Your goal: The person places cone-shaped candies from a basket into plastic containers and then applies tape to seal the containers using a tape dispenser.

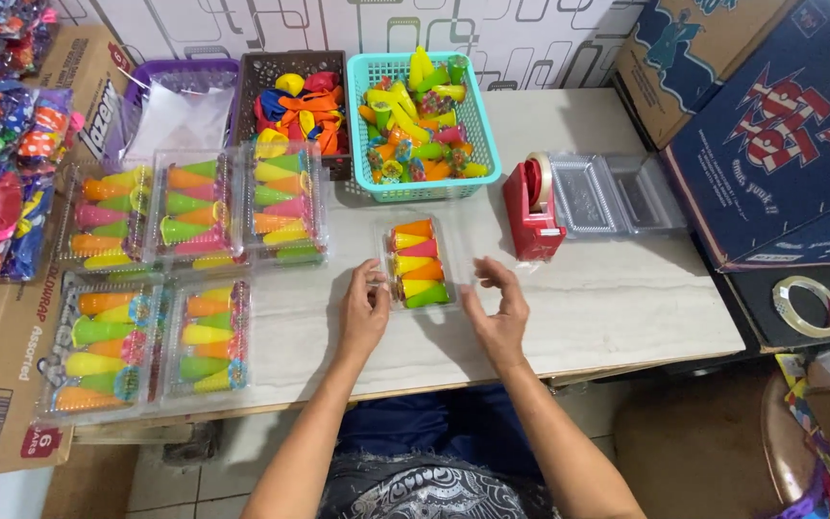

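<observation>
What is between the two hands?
In the head view, a clear pack of colourful cones lies on the table between the left hand and the right hand. The left fingers touch it; the right hand is just off it.

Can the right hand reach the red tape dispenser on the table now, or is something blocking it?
Probably yes. The right hand is open and holds nothing, and the red tape dispenser stands just beyond it, slightly to its right. Only bare table lies between them; the clear pack of coloured cones sits to its left.
</observation>
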